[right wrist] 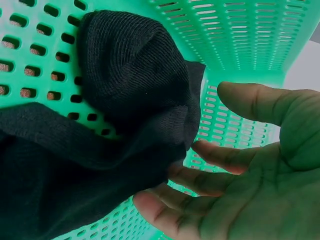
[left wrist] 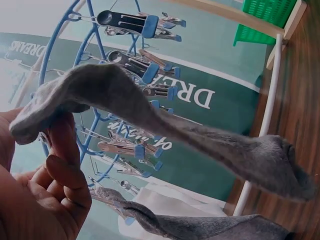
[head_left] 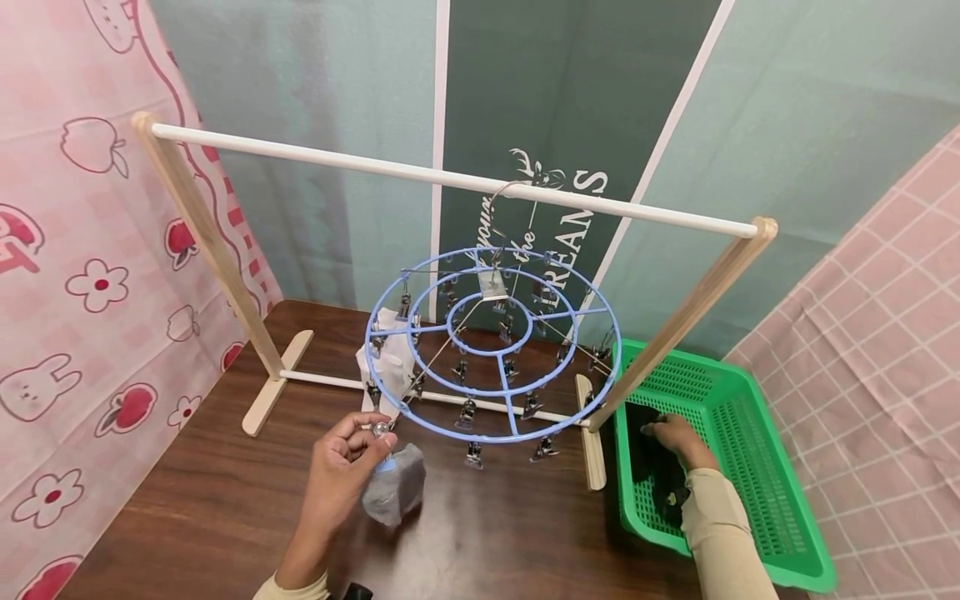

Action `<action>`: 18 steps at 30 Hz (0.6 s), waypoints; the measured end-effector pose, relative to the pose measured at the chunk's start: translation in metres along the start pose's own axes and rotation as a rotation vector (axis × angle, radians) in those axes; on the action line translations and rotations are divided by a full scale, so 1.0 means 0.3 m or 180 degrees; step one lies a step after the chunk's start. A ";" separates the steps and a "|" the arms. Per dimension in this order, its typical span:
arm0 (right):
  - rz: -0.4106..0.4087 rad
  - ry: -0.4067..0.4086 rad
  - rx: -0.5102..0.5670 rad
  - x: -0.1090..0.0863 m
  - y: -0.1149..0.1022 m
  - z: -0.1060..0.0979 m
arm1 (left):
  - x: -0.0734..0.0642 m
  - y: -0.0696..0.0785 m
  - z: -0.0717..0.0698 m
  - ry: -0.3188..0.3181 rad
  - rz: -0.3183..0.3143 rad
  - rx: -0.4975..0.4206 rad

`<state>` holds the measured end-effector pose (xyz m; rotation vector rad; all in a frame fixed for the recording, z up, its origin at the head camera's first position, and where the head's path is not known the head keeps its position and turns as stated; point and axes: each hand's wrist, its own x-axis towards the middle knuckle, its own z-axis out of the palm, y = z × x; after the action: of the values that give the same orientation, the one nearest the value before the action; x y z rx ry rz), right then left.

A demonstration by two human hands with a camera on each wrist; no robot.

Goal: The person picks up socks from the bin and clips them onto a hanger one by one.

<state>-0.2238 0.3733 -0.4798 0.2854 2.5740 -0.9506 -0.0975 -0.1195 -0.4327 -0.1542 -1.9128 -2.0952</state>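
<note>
My left hand point(head_left: 348, 458) pinches a metal clothes peg point(head_left: 381, 430) at the near left rim of a round blue clip hanger point(head_left: 513, 417). Below those fingers hangs a grey sock point(head_left: 393, 487), its cloth stretching across the left wrist view. A second grey sock point(left wrist: 200, 227) shows lower in that view. My right hand point(head_left: 678, 437) reaches into a green basket point(head_left: 776, 467). Its fingertips touch black socks point(right wrist: 135, 65) there, with the thumb held apart and the fingers extended.
The hanger hooks over the white top bar point(head_left: 337, 162) of a wooden rack with a low crossbar. Several more pegs dangle from its rings. White cloth point(head_left: 390, 367) hangs at the hanger's left side. A pink patterned cloth point(head_left: 97, 333) borders the brown table point(head_left: 480, 542).
</note>
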 end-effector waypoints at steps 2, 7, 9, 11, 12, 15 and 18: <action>0.0014 -0.0016 0.0007 -0.002 0.002 0.001 | 0.000 0.002 -0.001 0.0053 -0.0044 -0.0075; 0.0140 -0.0005 0.0090 -0.012 0.003 -0.001 | 0.003 0.001 -0.003 0.0098 -0.0162 -0.0259; 0.0178 0.0018 0.0111 -0.017 0.005 0.000 | 0.004 -0.001 -0.005 0.0116 -0.0183 -0.0283; 0.0186 0.0058 0.0082 -0.019 0.006 -0.001 | 0.006 -0.003 -0.007 0.0148 -0.0190 -0.0287; 0.0197 0.0073 0.0071 -0.021 0.006 -0.002 | 0.007 -0.004 -0.009 0.0167 -0.0192 -0.0281; 0.0238 0.0098 -0.0025 -0.018 0.006 -0.006 | 0.010 -0.006 -0.013 0.0228 -0.0190 -0.0288; 0.0241 0.0108 -0.0099 -0.013 0.009 -0.009 | 0.015 -0.006 -0.017 0.0310 -0.0176 -0.0349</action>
<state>-0.2201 0.3770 -0.4778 0.3904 2.5864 -0.8851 -0.1018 -0.1250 -0.4337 -0.0225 -1.7668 -2.2019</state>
